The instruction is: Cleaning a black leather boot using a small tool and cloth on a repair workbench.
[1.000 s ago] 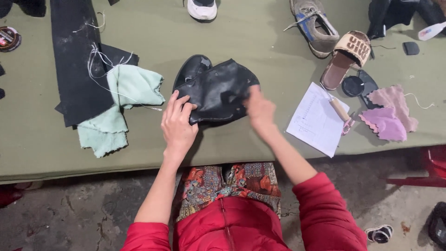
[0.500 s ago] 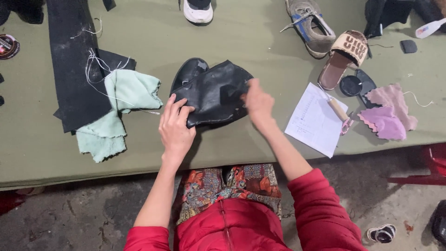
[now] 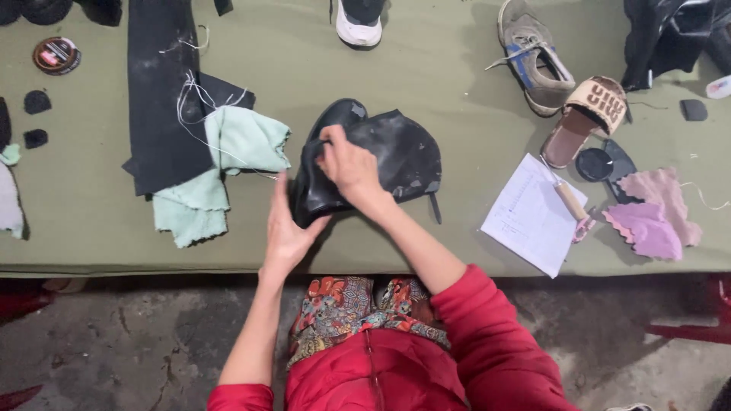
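Observation:
A crumpled black leather piece (image 3: 396, 152) lies in the middle of the olive-green table (image 3: 426, 68). My right hand (image 3: 346, 164) rests on top of its left part, fingers curled and pinching the leather. Against the piece's near-left edge my left hand (image 3: 285, 228) stands with the palm upright and the fingers apart, touching the leather. Both red sleeves reach in from the bottom of the view.
A mint-green cloth (image 3: 221, 171) and a black strip (image 3: 156, 91) with loose threads lie to the left. A white paper (image 3: 529, 217) with a wooden-handled tool (image 3: 569, 202), pink fabric scraps (image 3: 655, 217), a sandal (image 3: 590, 114) and a sneaker (image 3: 533, 57) are at the right.
My right hand has crossed from the leather's right edge to its left part and pinched it. My left hand slid off the top to the near-left edge.

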